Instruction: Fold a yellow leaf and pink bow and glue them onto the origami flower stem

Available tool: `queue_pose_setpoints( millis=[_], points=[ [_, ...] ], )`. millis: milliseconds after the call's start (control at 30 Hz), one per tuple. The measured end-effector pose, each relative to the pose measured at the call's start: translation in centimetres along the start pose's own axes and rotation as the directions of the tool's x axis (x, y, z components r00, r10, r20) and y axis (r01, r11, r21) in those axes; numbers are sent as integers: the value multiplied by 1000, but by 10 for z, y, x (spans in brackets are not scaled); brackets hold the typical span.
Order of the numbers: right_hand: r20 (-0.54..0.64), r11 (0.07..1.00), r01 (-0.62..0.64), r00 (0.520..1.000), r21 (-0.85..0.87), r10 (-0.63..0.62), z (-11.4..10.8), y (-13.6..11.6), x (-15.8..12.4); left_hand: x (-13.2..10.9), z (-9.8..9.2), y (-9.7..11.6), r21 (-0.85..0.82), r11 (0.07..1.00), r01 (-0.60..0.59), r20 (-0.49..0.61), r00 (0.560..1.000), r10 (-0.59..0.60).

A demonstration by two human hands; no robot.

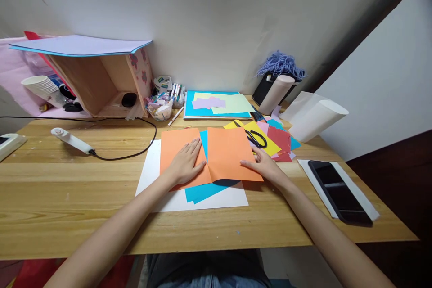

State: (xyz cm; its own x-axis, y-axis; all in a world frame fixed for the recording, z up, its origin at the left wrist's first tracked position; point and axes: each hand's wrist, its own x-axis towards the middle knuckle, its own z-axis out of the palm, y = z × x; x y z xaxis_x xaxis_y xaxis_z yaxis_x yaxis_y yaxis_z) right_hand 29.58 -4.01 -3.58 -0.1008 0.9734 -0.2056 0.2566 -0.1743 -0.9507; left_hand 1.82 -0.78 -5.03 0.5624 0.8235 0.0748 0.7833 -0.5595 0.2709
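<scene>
Orange paper lies in two halves side by side, with a narrow gap between them at the top showing blue. Whether it is one slit sheet or two pieces I cannot tell. My left hand lies flat on the left half, fingers stretched out. At the right edge, my right hand pinches the paper, thumb on top and the other fingers partly hidden behind it. The right half is raised slightly, casting a shadow. Beneath are blue paper and a white sheet on the wooden table.
Black-handled scissors rest on coloured paper scraps to the right. Farther right lies a phone. Behind are stacked sheets, a tub of craft bits and an open box. A corded white tool lies left.
</scene>
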Motion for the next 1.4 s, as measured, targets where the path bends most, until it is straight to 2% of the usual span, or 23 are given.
queue_pose_setpoints(
  millis=[100, 267, 533, 633, 733, 800, 900, 967, 1033, 1100, 1167, 1267, 1333, 1400],
  points=[
    [21, 999, 27, 999, 22, -28, 2, 0, -7, 0, 1, -1, 9, 1000, 3, 1, 1000, -3],
    [-12, 992, 15, 1000, 126, -14, 2, 11, -20, 1, 1, -1, 11, 1000, -2, -9, 1000, 2],
    [-177, 986, -35, 982, 165, 64, -12, 25, -45, 0, 2, -1, -33, 999, -3, -12, 1000, 2],
    [-134, 985, -10, 990, 173, 34, -6, 17, -44, 0, -1, 0, -94, 996, 8, -16, 1000, -9],
    [-31, 978, 39, 999, 207, -34, 8, 2, -33, -1, -8, 3, -257, 966, 27, -74, 996, -47],
    [47, 968, 70, 995, 242, -84, 20, -11, -20, -1, -14, 4, -461, 886, 43, -141, 983, -121],
    [146, 961, 93, 980, 259, -134, 38, -28, 3, 0, -20, 3, -776, 625, 84, -145, 940, -308],
    [210, 962, 91, 967, 257, -147, 50, -36, 15, 1, -21, -1, -889, 447, 99, -98, 913, -397],
    [237, 964, 88, 960, 252, -150, 60, -39, 24, 2, -21, -7, -926, 363, 106, -71, 894, -442],
    [238, 968, 81, 961, 240, -139, 67, -38, 27, 2, -22, -14, -910, 384, 158, -53, 872, -486],
    [259, 976, 52, 960, 213, -108, 70, -32, 27, 1, -24, -22, -818, 510, 267, -90, 816, -571],
    [322, 985, 14, 944, 170, -69, 68, -21, 25, -3, -30, -35, -530, 725, 441, -301, 701, -647],
    [335, 989, 8, 941, 147, -58, 67, -17, 24, -5, -35, -45, -374, 769, 519, -401, 657, -638],
    [340, 991, 4, 939, 131, -49, 67, -17, 21, -5, -37, -55, -352, 758, 549, -397, 645, -653]
  ],
)
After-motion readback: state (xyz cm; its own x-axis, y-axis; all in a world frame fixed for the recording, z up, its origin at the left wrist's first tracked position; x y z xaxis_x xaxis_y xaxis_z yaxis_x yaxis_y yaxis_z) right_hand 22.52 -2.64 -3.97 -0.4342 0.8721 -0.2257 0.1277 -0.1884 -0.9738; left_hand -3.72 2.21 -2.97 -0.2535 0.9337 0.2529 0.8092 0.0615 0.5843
